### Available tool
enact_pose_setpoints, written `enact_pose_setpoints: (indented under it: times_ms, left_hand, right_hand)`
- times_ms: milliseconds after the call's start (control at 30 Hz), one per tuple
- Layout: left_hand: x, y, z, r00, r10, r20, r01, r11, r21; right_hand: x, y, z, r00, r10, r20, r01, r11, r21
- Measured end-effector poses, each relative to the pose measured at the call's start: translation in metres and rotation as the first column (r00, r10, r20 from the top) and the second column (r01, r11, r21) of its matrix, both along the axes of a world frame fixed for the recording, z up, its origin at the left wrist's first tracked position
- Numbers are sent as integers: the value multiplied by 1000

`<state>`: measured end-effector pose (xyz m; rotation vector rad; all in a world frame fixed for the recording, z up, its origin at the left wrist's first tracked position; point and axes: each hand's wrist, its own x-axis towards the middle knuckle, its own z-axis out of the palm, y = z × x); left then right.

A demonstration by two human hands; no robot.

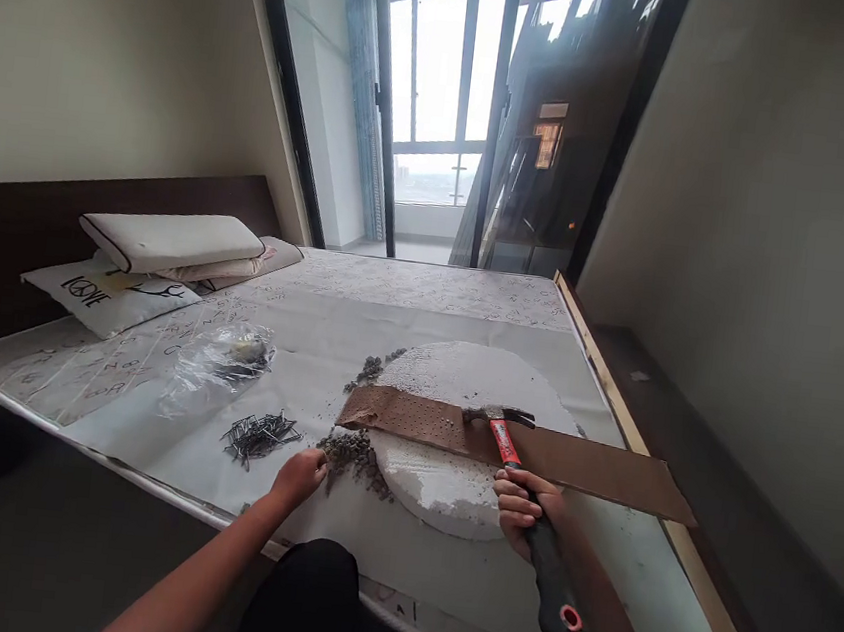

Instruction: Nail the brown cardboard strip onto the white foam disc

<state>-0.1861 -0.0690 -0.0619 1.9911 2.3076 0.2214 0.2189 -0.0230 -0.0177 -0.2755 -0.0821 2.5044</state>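
Observation:
A claw hammer (506, 443) with a black and red handle is gripped in my right hand (524, 508). Its head lies over a brown board (426, 419) dotted with small holes, which crosses a round white slab (454, 370). My left hand (298, 477) is closed beside a heap of grey gravel (351, 452); what its fingers hold, if anything, is hidden. Left of that hand lies a pile of nails (259, 435). More gravel (369, 369) sits beyond the board's torn left end.
Under everything is a bed with a pale sheet (313, 345) over its mattress. A clear plastic bag (221, 360) lies left, with pillows (173, 242) behind it. A wooden strip (604, 375) runs along the right edge. Glass doors (444, 107) stand beyond the bed.

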Motion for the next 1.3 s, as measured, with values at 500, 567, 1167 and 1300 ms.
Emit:
enact_pose_setpoints:
  times_ms: [500,567,1167,1300]
  left_hand:
    - [165,100,74,718,-279,638,50,934,353]
    - [183,115,67,731,-282,621,60,934,353]
    - [202,139,32,814,-276,511,86,928,364]
    - [204,138,30,829,-286,481,93,919,384]
  right_hand:
    - [-10,-17,38,411,-484,772,-145,802,580]
    - [-9,-18,39,370,-499,784,-203,780,593]
    - [-7,-28,57,256,-532,808,-368,719,590]
    - [-4,-40,68,249,-620,744,-389,640,663]
